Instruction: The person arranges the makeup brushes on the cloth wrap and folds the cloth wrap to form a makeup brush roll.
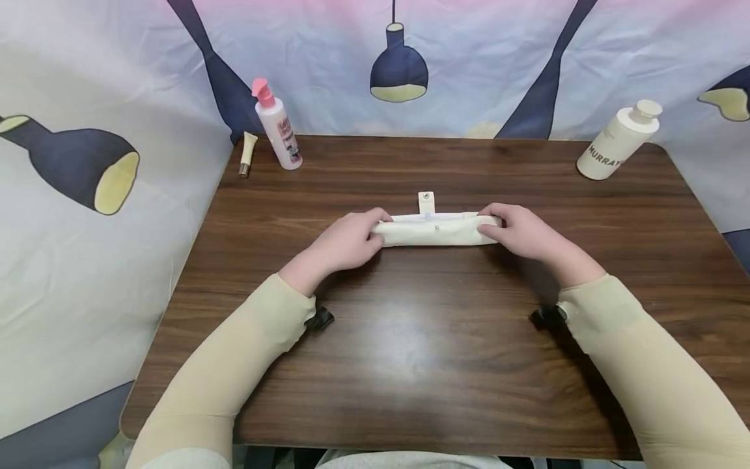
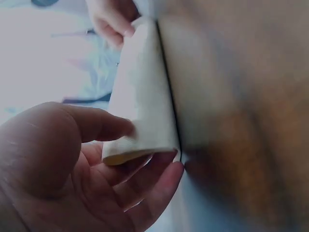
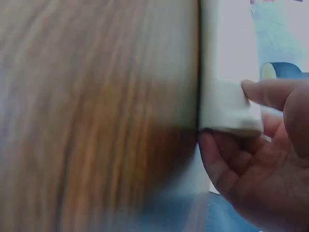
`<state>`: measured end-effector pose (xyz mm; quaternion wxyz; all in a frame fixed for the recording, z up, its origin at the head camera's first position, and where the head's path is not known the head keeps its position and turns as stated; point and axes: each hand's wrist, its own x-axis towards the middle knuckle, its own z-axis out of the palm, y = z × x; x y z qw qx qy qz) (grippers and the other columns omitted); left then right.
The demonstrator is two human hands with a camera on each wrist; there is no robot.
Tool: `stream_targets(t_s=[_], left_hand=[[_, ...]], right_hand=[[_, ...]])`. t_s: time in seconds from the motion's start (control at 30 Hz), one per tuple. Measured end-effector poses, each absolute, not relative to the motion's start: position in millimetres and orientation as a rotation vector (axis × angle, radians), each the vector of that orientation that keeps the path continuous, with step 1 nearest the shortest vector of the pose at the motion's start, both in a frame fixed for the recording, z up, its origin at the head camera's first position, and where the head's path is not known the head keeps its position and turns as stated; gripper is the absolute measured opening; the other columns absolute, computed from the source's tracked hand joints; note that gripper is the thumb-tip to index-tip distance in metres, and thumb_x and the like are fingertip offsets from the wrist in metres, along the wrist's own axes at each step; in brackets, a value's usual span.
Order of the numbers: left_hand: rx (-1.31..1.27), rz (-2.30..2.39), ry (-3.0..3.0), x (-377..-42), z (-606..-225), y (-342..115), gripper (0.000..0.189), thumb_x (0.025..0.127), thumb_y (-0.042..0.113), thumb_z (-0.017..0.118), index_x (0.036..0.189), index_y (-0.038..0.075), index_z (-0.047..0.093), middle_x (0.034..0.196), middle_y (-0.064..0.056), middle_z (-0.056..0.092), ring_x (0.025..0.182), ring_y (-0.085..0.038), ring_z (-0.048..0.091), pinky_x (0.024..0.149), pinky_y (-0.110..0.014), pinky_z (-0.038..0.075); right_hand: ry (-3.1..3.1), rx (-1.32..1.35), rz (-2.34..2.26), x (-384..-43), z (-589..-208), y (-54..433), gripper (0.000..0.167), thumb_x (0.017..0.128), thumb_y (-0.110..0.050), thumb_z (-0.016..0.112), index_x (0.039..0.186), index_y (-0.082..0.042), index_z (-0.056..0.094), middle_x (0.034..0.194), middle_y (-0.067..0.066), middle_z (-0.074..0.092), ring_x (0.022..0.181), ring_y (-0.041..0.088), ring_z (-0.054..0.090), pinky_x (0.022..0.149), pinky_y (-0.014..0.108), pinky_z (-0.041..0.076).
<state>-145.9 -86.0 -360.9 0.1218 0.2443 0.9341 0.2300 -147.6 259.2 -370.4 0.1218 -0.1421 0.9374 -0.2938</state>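
A cream folded pouch (image 1: 436, 234) lies crosswise in the middle of the table, rolled into a long narrow shape. From its far side a short tab (image 1: 426, 202) with a metal snap sticks up, and a small stud sits on its front. My left hand (image 1: 353, 241) grips the left end, thumb on the near face. At the opposite end my right hand (image 1: 524, 231) holds on in the same way. In the left wrist view the pouch (image 2: 140, 92) shows its layered end between thumb and fingers. The right wrist view shows the pouch's right end (image 3: 231, 96) pinched.
A pump bottle with a pink top (image 1: 280, 130) stands at the table's back left, beside a small cream tube (image 1: 248, 155). A white bottle (image 1: 618, 140) stands at the back right. Behind the brown table (image 1: 398, 365) hangs a printed cloth (image 1: 328, 65).
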Motion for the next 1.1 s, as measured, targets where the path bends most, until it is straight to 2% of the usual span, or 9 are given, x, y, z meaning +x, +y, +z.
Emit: stream_targets(t_s=[0.13,0.27,0.37,0.47,0.57,0.77,0.9,1.0,1.1], left_hand=[[0.61,0.723,2.718,-166.2,-360.5,-87.1,0.034,0.101,0.018,0.052,0.134,0.013,0.06,0.12,-0.006,0.069,0.089,-0.023,0.059,0.083,-0.037,0.049],[0.644,0.396,2.828,-167.5,-361.8,-77.3,0.04,0.102,0.014,0.048,0.141,0.014,0.058,0.136,-0.01,0.062,0.117,-0.03,0.059,0.101,-0.045,0.05],[0.808,0.126,2.818,-156.1,-359.4,-63.9,0.056,0.101,0.012,0.05,0.157,0.013,0.042,0.159,-0.014,0.043,0.148,-0.035,0.039,0.121,-0.054,0.035],[0.96,0.029,2.707,-143.8,-358.9,-53.2,0.074,0.101,0.02,0.055,0.165,0.008,0.019,0.172,-0.014,0.018,0.16,-0.032,0.017,0.129,-0.054,0.018],[0.98,-0.017,2.639,-138.1,-358.6,-47.4,0.084,0.102,0.03,0.056,0.165,0.005,0.008,0.174,-0.014,0.004,0.161,-0.029,0.008,0.13,-0.05,0.014],[0.956,-0.046,2.606,-133.7,-361.2,-41.2,0.09,0.102,0.044,0.057,0.165,0.001,0.008,0.173,-0.017,-0.002,0.162,-0.03,0.003,0.13,-0.049,0.012],[0.932,-0.05,2.592,-133.9,-364.2,-38.0,0.094,0.102,0.051,0.056,0.165,0.002,0.006,0.173,-0.018,-0.005,0.161,-0.031,0.002,0.13,-0.05,0.012],[0.897,-0.063,2.594,-135.0,-365.4,-36.9,0.097,0.102,0.054,0.055,0.165,0.002,0.001,0.172,-0.021,-0.009,0.161,-0.035,-0.001,0.13,-0.051,0.011],[0.87,-0.05,2.579,-137.0,-367.8,-37.1,0.102,0.1,0.059,0.054,0.164,0.003,-0.003,0.171,-0.023,-0.013,0.16,-0.039,-0.004,0.13,-0.051,0.009]], right_hand=[[2.729,-0.288,-0.884,-156.9,-372.1,252.5,0.036,0.104,-0.03,0.061,0.128,-0.004,0.065,0.114,0.018,0.068,0.093,0.03,0.057,0.081,0.042,0.045],[2.72,-0.224,-0.89,-165.0,-376.8,246.4,0.038,0.104,-0.031,0.061,0.128,-0.002,0.065,0.121,0.022,0.066,0.099,0.032,0.058,0.084,0.044,0.046],[2.706,-0.205,-0.9,-170.3,-377.3,244.6,0.037,0.104,-0.032,0.06,0.126,-0.003,0.065,0.123,0.022,0.066,0.102,0.033,0.058,0.087,0.045,0.047],[2.702,-0.205,-0.878,-172.5,-378.5,243.3,0.036,0.104,-0.032,0.059,0.125,-0.003,0.065,0.127,0.023,0.064,0.109,0.035,0.057,0.092,0.049,0.046],[2.739,-0.225,-0.803,-172.9,-376.7,240.7,0.038,0.105,-0.032,0.057,0.127,-0.002,0.063,0.129,0.025,0.059,0.114,0.038,0.054,0.098,0.053,0.045],[2.967,-0.5,-0.449,-151.5,-369.2,228.2,0.05,0.102,-0.032,0.063,0.146,-0.009,0.057,0.15,0.027,0.043,0.135,0.051,0.04,0.105,0.069,0.04],[2.867,-0.779,-0.329,-133.1,-369.2,218.5,0.071,0.101,-0.033,0.066,0.16,-0.008,0.036,0.167,0.027,0.023,0.155,0.049,0.02,0.119,0.072,0.024],[2.727,-0.808,-0.332,-127.9,-370.6,213.6,0.084,0.102,-0.039,0.065,0.165,-0.007,0.019,0.172,0.024,0.005,0.159,0.044,0.004,0.123,0.071,0.011],[2.67,-0.795,-0.33,-130.2,-374.1,212.1,0.091,0.102,-0.041,0.064,0.166,-0.008,0.009,0.172,0.023,-0.005,0.16,0.043,-0.003,0.123,0.071,0.007]])
